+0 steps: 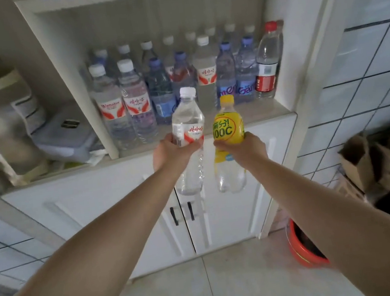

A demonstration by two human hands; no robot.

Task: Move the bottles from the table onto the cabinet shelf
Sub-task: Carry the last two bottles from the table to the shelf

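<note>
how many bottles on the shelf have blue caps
4 on the shelf, all in the front row: two side by side left of centre, two further right, beside the red-capped bottle. Others may be hidden behind.

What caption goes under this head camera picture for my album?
Two hands, left and right, hold a water bottle and a yellow bottle before a full shelf.
</note>
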